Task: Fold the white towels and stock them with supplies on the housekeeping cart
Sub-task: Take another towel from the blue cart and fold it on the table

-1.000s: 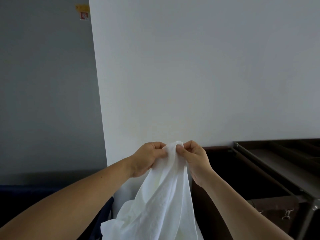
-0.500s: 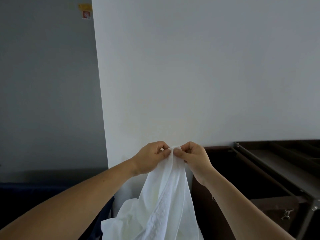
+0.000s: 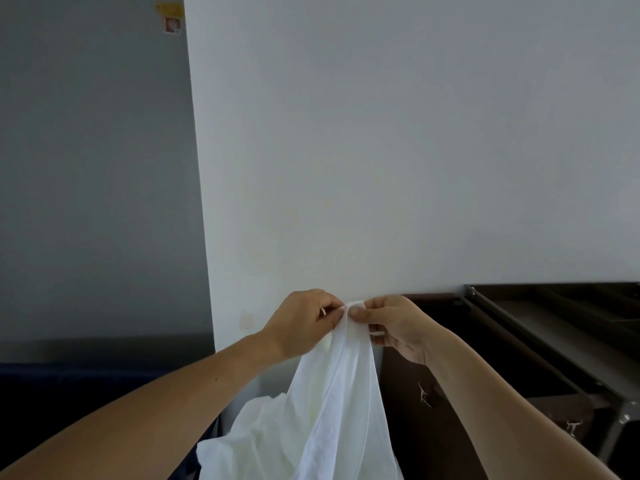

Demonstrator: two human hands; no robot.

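A white towel (image 3: 332,407) hangs bunched from my two hands, held up in front of a white wall. My left hand (image 3: 304,322) pinches its top edge from the left. My right hand (image 3: 394,325) pinches the same edge from the right, thumbs almost meeting at the top hem. The towel's lower part falls out of the bottom of the view. To the right stands the dark metal housekeeping cart (image 3: 540,327), its top frame level with my hands.
A white wall corner (image 3: 197,202) runs down beside a grey wall on the left. A dark blue surface (image 3: 86,386) lies low at the left. A dark brown cabinet front (image 3: 433,427) stands behind the towel, by the cart.
My hands stay close together at the towel's top edge; the bunched cloth between them has been drawn flatter and the grip has shifted onto the hem.
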